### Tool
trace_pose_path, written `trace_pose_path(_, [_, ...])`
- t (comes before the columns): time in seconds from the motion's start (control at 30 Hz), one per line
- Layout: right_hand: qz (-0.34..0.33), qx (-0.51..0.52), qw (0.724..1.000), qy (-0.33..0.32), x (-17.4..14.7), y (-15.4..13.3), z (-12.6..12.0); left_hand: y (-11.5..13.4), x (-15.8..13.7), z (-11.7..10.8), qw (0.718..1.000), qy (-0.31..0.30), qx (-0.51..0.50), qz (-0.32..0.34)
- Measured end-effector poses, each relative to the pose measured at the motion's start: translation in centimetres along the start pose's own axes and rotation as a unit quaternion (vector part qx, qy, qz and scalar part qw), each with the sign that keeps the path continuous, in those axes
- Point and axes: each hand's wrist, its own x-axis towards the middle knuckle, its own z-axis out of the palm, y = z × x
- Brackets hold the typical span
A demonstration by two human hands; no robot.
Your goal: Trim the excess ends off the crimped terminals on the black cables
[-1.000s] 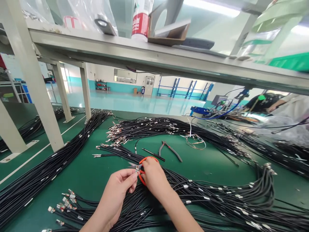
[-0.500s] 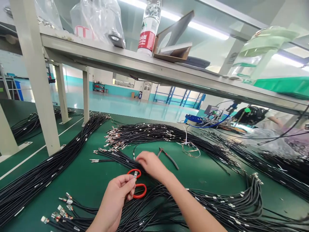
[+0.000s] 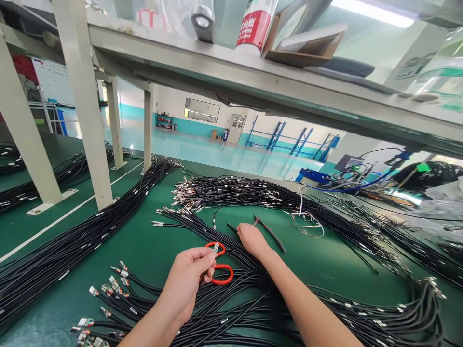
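My left hand (image 3: 193,270) pinches a small metal-ended cable connector (image 3: 216,247) between thumb and fingers. Scissors with red loop handles (image 3: 223,275) show just behind its fingertips; their blades are hidden, and I cannot tell whether the hand also holds them. My right hand (image 3: 250,238) is closed on a thin black piece (image 3: 231,227) whose dark tip sticks out to the left. Below that hand runs a bundle of black cables (image 3: 202,229) with metal ends at the left. Pliers with dark handles (image 3: 273,236) lie just right of my right hand.
More black cable bundles lie on the green table (image 3: 307,265): one at left (image 3: 108,221), one at the back (image 3: 231,188), others at right. A thin white wire (image 3: 307,224) is coiled beyond the pliers. Overhead runs a metal shelf (image 3: 231,67) on posts (image 3: 85,106).
The view has shifted, so most things appear further right. My right hand has moved right and slightly away from the cable bundle; the black tip now shows. My left hand keeps its pinch on the connector.
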Motion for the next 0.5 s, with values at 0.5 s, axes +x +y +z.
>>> trace_pose_path(0.5, [-0.129, 0.281, 0.946, 0.099, -9.5, -8.5, -1.7, 0.5, 0.7, -0.9, 0.998, 0.046, 0.020, 0.034])
